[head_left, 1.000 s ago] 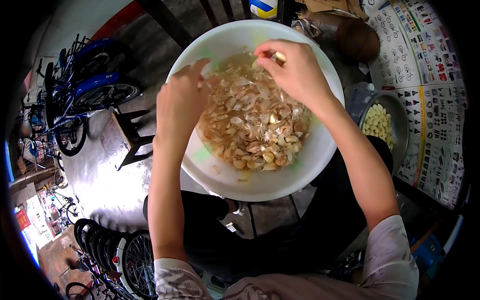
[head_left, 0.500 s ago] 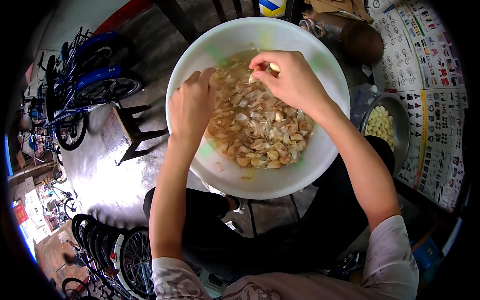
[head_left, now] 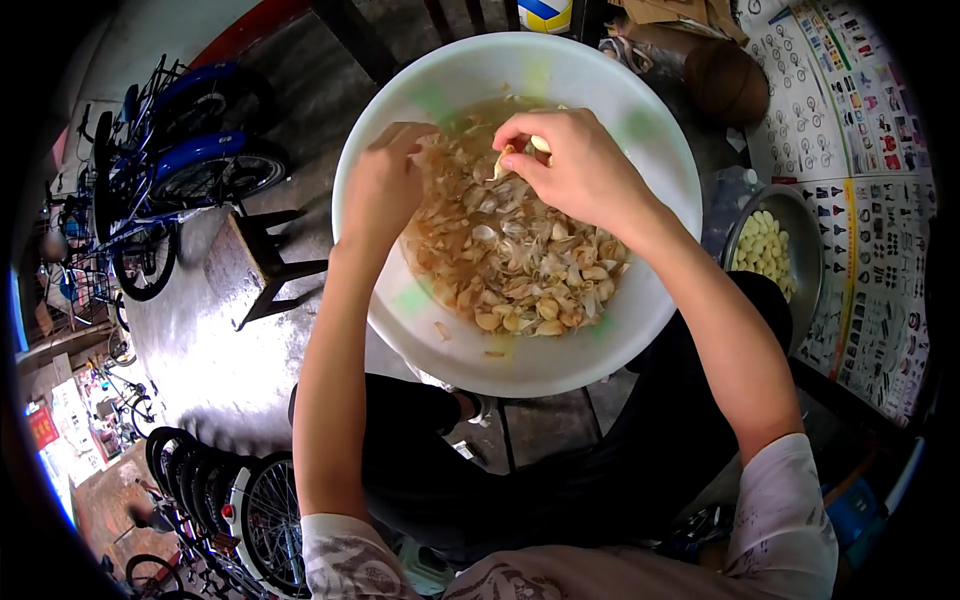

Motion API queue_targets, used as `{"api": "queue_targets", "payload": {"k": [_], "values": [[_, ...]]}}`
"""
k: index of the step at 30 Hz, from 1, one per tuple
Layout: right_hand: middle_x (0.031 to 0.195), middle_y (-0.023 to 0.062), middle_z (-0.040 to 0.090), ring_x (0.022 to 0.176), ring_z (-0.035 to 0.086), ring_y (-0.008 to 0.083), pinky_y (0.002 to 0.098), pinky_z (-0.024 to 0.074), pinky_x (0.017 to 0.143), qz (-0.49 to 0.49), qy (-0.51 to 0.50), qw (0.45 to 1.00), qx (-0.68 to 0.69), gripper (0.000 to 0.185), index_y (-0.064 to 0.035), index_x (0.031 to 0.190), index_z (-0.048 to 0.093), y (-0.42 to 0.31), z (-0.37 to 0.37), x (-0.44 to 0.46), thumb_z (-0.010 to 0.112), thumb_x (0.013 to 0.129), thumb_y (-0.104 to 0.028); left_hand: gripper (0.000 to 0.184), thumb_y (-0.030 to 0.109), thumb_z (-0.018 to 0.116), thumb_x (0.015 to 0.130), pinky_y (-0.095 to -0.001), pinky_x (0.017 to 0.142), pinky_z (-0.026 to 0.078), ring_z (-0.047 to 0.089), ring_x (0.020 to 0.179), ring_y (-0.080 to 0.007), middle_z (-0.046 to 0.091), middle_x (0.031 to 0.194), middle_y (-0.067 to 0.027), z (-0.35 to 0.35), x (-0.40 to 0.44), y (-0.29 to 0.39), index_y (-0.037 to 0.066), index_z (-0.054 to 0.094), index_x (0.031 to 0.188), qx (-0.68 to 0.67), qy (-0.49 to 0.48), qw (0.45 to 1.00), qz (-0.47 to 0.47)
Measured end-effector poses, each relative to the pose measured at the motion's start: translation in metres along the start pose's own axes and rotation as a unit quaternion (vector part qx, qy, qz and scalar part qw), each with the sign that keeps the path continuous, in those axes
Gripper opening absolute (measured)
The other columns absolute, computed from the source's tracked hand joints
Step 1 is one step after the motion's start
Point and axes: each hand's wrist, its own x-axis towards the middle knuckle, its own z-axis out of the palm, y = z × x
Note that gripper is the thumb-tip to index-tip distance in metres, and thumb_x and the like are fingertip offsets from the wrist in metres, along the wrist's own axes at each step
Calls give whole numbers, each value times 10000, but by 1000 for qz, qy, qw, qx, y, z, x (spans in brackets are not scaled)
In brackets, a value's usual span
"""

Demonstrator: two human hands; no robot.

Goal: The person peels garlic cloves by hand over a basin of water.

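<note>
A large white basin point(head_left: 530, 372) holds cloudy water with loose garlic skins point(head_left: 470, 215) and unpeeled garlic cloves point(head_left: 548, 310) in it. Over its far right part, my right hand point(head_left: 575, 165) is closed, pinching a garlic clove point(head_left: 503, 163) with brownish skin between thumb and forefinger. A pale peeled clove point(head_left: 541, 144) also sits in that hand, behind the forefinger. My left hand point(head_left: 390, 185) is over the basin's left side, back turned to me and fingers curled. Its fingertips are mostly hidden, so whatever they hold cannot be made out.
A metal bowl point(head_left: 808, 250) of peeled garlic cloves point(head_left: 763, 250) stands at the right, beside my knee. Printed sheets point(head_left: 865, 280) lie beyond it. A brown ball point(head_left: 727, 84) is at the upper right. A small stool point(head_left: 255, 262) and several bicycles point(head_left: 200, 170) stand at the left.
My left hand has shifted slightly, its fingers curling in further. My right hand has moved slightly down and left, still pinching the clove.
</note>
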Motion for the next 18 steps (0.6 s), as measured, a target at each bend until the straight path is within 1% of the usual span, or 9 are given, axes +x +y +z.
{"api": "queue_targets", "payload": {"k": [2, 3, 4, 7, 11, 14, 16, 17, 18], "values": [[854, 89, 725, 715, 655, 275, 397, 520, 734, -1, 1, 1000, 2, 142, -64, 968, 716, 0, -1, 1, 679, 857, -145, 317, 71, 608, 838, -427, 796, 545, 665, 931, -342, 658, 1110, -113, -22, -9, 28, 116, 657, 1149, 120, -14, 988, -92], [852, 89, 725, 715, 655, 276, 397, 520, 734, -3, 1, 1000, 3, 140, -63, 967, 716, 0, -2, 1, 676, 858, -142, 508, 90, 683, 793, -432, 841, 555, 636, 1048, -350, 586, 1262, -125, -22, -17, 28, 142, 574, 1287, 177, -88, 974, -107], [852, 89, 725, 715, 655, 276, 397, 520, 734, -3, 2, 1000, 4, 140, -63, 967, 716, -1, -4, 1, 676, 858, -142, 508, 90, 683, 793, -432, 841, 555, 636, 1048, -350, 586, 1262, -125, -16, -20, 28, 142, 574, 1287, 178, -88, 974, -107], [843, 91, 722, 714, 656, 277, 401, 518, 731, 4, -8, 1000, 7, 137, -61, 964, 714, -7, -1, 1, 671, 860, -140, 821, 66, 756, 731, -501, 877, 554, 490, 1259, -373, 436, 1401, -156, 9, -29, 32, 149, 365, 1448, 184, -205, 953, -127], [852, 108, 725, 723, 664, 286, 398, 520, 722, -24, 2, 1000, 14, 129, -56, 952, 712, -7, 2, 1, 664, 860, -134, 776, 20, 719, 752, -488, 874, 554, 538, 1209, -387, 422, 1411, -169, 42, -27, 3, 137, 379, 1439, 229, -190, 952, -75], [867, 117, 728, 736, 670, 292, 394, 524, 727, -17, -6, 1000, 19, 130, -55, 953, 711, -7, 1, -3, 663, 859, -130, 752, 60, 733, 744, -474, 866, 535, 600, 1081, -422, 510, 1333, -228, 38, -27, -10, 101, 409, 1422, 165, -240, 953, -89], [876, 119, 729, 745, 672, 295, 391, 526, 731, -13, -12, 1000, 26, 132, -53, 955, 710, -9, 1, -3, 663, 859, -130, 503, 45, 665, 792, -490, 818, 529, 641, 954, -422, 634, 1123, -241, 32, -27, -8, 58, 530, 1276, 183, -250, 949, -60], [876, 121, 728, 754, 675, 295, 391, 526, 735, -17, -11, 999, 27, 135, -49, 957, 708, -9, 1, -3, 664, 859, -130, 503, 45, 665, 792, -490, 818, 529, 641, 954, -422, 634, 1123, -241, 30, -27, -6, 58, 530, 1276, 184, -250, 949, -60], [876, 123, 727, 764, 678, 295, 392, 527, 739, -21, -9, 999, 27, 138, -45, 960, 706, -10, 0, -4, 666, 860, -131, 398, 62, 642, 813, -493, 801, 525, 646, 916, -421, 654, 1020, -235, 27, -25, -3, 38, 561, 1201, 173, -255, 948, -76]]}}
